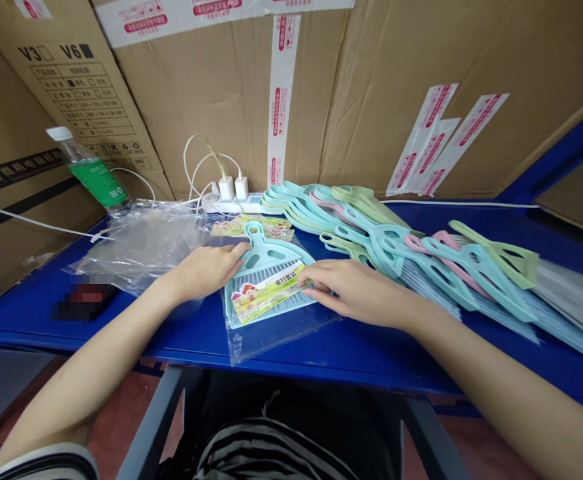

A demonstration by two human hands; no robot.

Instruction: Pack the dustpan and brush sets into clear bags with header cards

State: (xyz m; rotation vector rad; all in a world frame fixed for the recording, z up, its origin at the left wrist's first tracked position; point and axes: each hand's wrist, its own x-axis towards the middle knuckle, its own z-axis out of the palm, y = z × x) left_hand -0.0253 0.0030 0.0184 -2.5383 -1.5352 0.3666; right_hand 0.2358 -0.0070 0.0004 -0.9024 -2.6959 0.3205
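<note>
While 2 bare hands settle over a mint-green dustpan (271, 252) near the front of the blue metal bench (371, 353), the whole set lies flat on a clear plastic bag (276, 343), with a printed card (271, 301) across its grey bristles. Over on the pan's upper edge, the left hand (204, 270) rests flat, fingers together, no pinch. Coming in from the other side, the right hand (356, 291) has its fingers slightly spread, tips pressing at the card's end; there may be a light pinch under there, though it's hard to tell from this angle. Good technique here: even, flat pressure from both sides keeps card and pan from sliding on that slick film. Off to the right, a heap of mint, pink and green dustpans and brushes (411, 250) fans across the bench, while 2 white chargers (234, 188) sit in a power strip (221, 205) behind, beside crumpled plastic bags (141, 243) and a water bottle (89, 170)
</note>
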